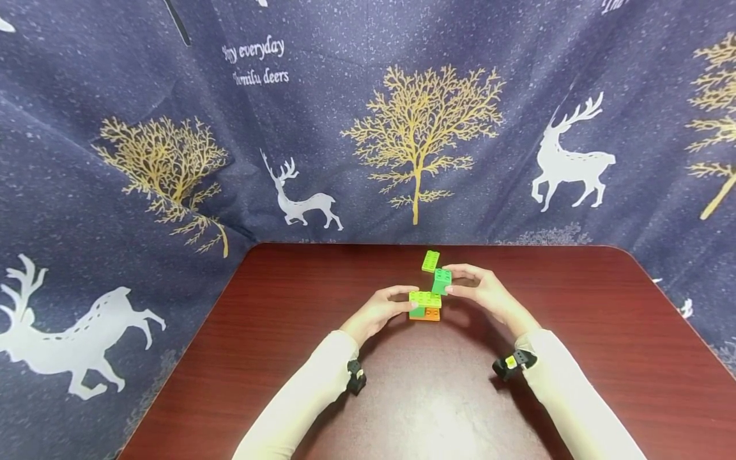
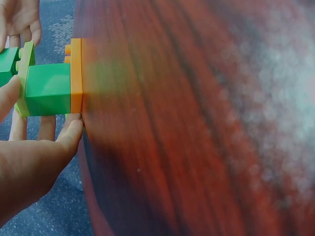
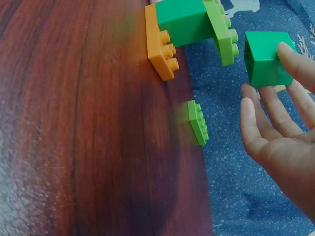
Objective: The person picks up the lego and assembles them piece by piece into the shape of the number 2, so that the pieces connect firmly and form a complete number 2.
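Observation:
My left hand [image 1: 376,312] grips a small stack of toy building bricks on the table. The stack has an orange plate [image 2: 76,76] at the bottom, a green brick [image 2: 48,88] over one end of it, and a lime plate [image 1: 425,298] on top, overhanging the orange one. Between thumb and fingertips, my right hand [image 1: 489,295] pinches another green brick [image 3: 268,58], held just above the right end of the lime plate. The right wrist view shows a gap between that brick and the plate's studs.
A loose lime plate [image 1: 430,260] lies on the table behind the stack, towards the back edge. The reddish-brown wooden table [image 1: 322,275] has a dark blue patterned cloth [image 1: 356,191] hanging behind it. Each wrist wears a black camera.

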